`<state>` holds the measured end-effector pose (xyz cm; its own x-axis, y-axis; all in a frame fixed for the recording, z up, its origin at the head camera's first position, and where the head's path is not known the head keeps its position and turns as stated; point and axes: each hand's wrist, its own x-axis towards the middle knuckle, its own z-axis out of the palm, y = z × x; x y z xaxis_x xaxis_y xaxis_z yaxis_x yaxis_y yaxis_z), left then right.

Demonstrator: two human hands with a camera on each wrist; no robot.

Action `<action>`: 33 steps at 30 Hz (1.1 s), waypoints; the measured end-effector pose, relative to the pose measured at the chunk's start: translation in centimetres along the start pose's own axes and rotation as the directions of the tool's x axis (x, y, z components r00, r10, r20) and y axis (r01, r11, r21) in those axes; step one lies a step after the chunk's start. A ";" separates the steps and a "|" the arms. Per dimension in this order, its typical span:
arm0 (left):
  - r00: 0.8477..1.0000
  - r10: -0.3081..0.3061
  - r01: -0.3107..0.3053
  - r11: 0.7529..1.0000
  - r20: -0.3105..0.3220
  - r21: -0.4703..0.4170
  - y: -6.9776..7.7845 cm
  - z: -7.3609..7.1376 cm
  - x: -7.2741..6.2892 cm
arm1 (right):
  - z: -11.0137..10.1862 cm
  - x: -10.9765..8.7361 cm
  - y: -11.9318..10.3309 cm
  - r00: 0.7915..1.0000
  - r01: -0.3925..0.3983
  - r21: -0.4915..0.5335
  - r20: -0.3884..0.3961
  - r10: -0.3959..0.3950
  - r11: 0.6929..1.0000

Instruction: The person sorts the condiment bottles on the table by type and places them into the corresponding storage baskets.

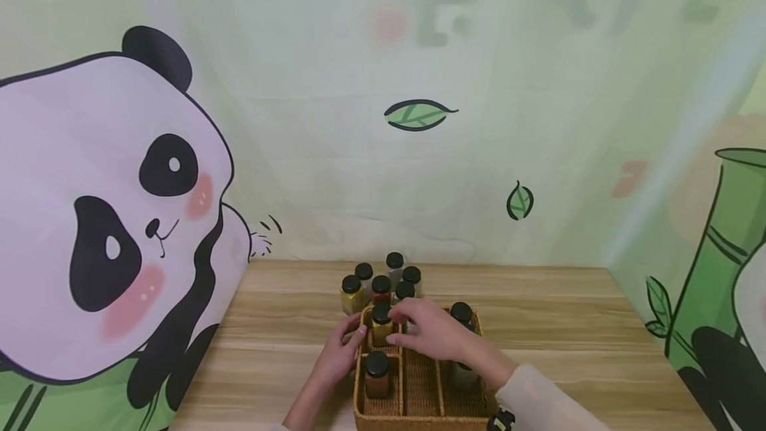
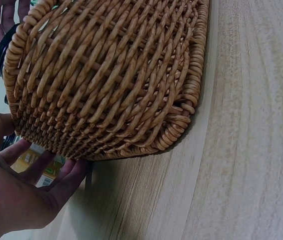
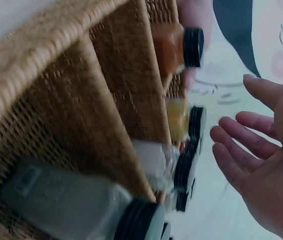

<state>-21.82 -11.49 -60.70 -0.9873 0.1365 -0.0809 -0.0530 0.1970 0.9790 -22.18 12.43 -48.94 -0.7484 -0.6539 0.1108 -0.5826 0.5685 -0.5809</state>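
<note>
A wicker basket (image 1: 421, 378) with compartments holds several black-lidded jars. My left hand (image 1: 337, 353) grips its far left corner; in the left wrist view the thumb is at the rim and the fingers (image 2: 69, 182) bend around the outer wall. Over the back left compartment is my right hand (image 1: 433, 330), beside the lid of a yellow jar (image 1: 381, 331). In the right wrist view the right hand (image 3: 266, 145) has spread, loosely bent fingers, apart from the jars. A reddish-brown jar (image 1: 377, 381) stands in the front left compartment. A pale jar (image 3: 66, 200) leans in the right compartment.
Behind the basket several more black-lidded jars stand on the wooden table (image 1: 287, 304), among them a yellow one (image 1: 352, 296) and a red one (image 1: 381, 292). A panda-printed cloth (image 1: 335, 151) hangs at the table's back and sides.
</note>
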 end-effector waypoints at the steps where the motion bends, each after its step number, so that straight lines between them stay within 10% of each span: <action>1: 1.000 -0.001 0.001 1.000 0.000 -0.001 0.0 0.0 0.0 | -0.3 0.0 0.2 1.000 -0.020 0.021 -0.011 0.020 1.000; 17: 1.000 0.024 -0.024 1.000 -0.003 -0.013 0.1 0.1 -0.2 | -3.7 -2.0 6.2 0.938 -0.119 0.140 -0.309 0.158 0.983; 23: 1.000 0.026 -0.026 0.999 -0.006 -0.018 0.1 0.1 -0.1 | -4.5 -4.4 8.8 0.883 -0.225 0.268 -0.351 0.313 0.937; 33: 1.000 0.001 -0.001 1.000 -0.004 -0.012 0.0 0.0 0.1 | -2.7 -8.9 11.6 0.848 -0.285 0.276 -0.375 0.375 0.918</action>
<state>-21.88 -11.44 -60.73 -0.9880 0.1327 -0.0789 -0.0535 0.1851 0.9813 -23.08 26.18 -54.46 -0.9719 -0.1538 0.1781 -0.2345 0.5703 -0.7872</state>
